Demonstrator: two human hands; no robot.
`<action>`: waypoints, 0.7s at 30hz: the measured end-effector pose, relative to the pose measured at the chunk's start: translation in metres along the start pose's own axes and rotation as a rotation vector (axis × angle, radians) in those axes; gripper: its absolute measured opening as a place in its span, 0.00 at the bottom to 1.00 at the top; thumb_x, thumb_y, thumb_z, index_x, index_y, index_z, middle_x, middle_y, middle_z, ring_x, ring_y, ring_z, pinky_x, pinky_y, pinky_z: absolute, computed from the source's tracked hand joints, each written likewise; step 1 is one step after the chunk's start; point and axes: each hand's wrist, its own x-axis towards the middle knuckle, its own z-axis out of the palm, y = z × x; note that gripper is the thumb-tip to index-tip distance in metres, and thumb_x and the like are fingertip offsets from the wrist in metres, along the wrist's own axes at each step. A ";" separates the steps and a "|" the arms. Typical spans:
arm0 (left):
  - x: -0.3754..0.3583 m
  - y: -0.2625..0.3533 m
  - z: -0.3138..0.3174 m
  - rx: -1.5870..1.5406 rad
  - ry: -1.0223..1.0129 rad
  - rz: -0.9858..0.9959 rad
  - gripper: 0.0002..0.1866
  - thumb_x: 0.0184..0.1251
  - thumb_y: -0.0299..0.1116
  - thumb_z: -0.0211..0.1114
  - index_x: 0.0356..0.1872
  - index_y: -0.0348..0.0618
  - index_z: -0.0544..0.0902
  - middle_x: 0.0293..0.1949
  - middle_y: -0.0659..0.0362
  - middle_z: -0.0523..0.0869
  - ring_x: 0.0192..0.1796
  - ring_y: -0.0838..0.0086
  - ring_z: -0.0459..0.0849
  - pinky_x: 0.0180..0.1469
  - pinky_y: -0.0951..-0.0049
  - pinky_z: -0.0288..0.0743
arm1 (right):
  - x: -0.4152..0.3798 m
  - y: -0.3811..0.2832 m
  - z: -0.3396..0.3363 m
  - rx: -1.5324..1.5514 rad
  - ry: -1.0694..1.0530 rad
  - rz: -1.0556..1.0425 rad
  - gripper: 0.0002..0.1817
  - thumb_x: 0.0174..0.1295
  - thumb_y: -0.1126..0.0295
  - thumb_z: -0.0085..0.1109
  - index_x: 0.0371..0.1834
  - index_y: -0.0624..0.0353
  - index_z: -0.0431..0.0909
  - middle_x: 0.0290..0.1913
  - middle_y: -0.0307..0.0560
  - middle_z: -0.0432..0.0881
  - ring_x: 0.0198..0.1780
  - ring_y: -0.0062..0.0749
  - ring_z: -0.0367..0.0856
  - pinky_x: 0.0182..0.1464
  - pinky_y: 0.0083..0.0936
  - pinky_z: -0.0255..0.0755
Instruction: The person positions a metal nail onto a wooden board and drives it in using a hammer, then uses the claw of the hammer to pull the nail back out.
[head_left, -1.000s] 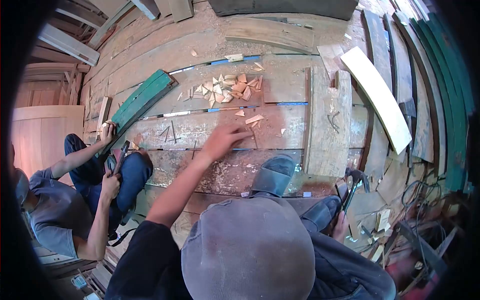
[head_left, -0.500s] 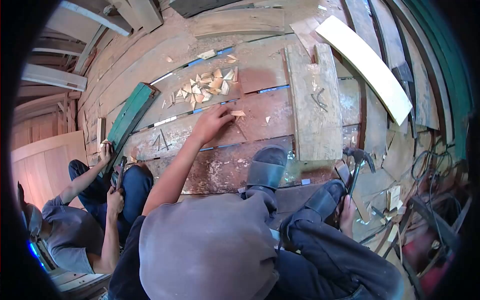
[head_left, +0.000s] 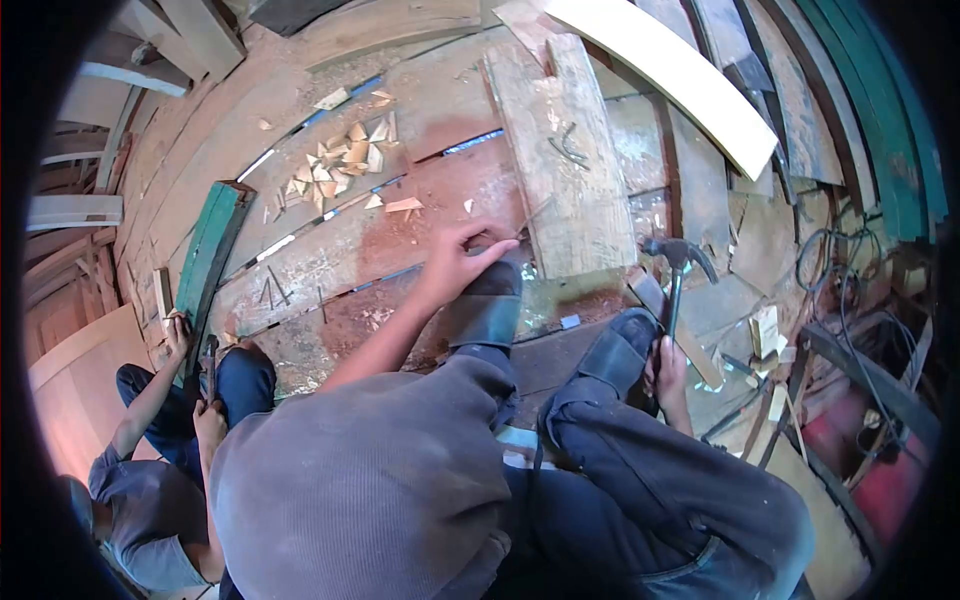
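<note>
A nail point(head_left: 536, 213) is pinched between the thumb and fingertips of the left hand point(head_left: 455, 268), which has been moved away from the wood chips point(head_left: 340, 165) toward the plank point(head_left: 585, 220) just beyond it; half a second earlier the nail was seen lying on the floor point(head_left: 440, 205). The hammer point(head_left: 674, 295) is gripped by its handle in the right hand point(head_left: 667, 372), its head raised forward of the fist.

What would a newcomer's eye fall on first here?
Probably the long, bright cream-coloured board at upper right. Next might come the heap of small, angular pale wood pieces on the wooden plank floor, left of centre, and the dark-handled claw hammer in the person's right hand.
</note>
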 end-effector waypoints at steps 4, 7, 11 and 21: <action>0.000 -0.015 0.026 -0.109 -0.059 -0.034 0.08 0.65 0.23 0.69 0.44 0.35 0.84 0.41 0.60 0.88 0.45 0.79 0.86 0.51 0.76 0.81 | 0.002 0.003 -0.003 0.029 -0.030 0.002 0.22 0.80 0.52 0.38 0.31 0.55 0.66 0.13 0.34 0.62 0.09 0.19 0.60 0.12 0.20 0.56; -0.002 -0.021 0.030 -0.130 -0.060 -0.032 0.07 0.64 0.21 0.68 0.43 0.35 0.84 0.41 0.60 0.88 0.45 0.79 0.86 0.51 0.77 0.80 | 0.002 0.001 -0.002 0.025 -0.028 0.014 0.21 0.80 0.52 0.38 0.31 0.55 0.66 0.13 0.34 0.62 0.09 0.19 0.60 0.11 0.20 0.55; -0.006 -0.024 0.033 -0.134 -0.067 -0.042 0.07 0.64 0.20 0.68 0.43 0.36 0.84 0.40 0.61 0.88 0.44 0.81 0.86 0.50 0.78 0.80 | 0.003 0.003 -0.003 0.041 -0.042 0.000 0.22 0.80 0.53 0.38 0.30 0.56 0.65 0.12 0.35 0.62 0.09 0.19 0.60 0.11 0.20 0.55; -0.007 -0.024 0.043 -0.154 0.007 -0.118 0.08 0.64 0.21 0.69 0.44 0.34 0.84 0.41 0.60 0.86 0.44 0.81 0.85 0.50 0.79 0.80 | 0.002 0.001 -0.002 0.003 -0.016 0.006 0.22 0.80 0.52 0.37 0.31 0.56 0.66 0.13 0.35 0.63 0.09 0.19 0.60 0.11 0.20 0.55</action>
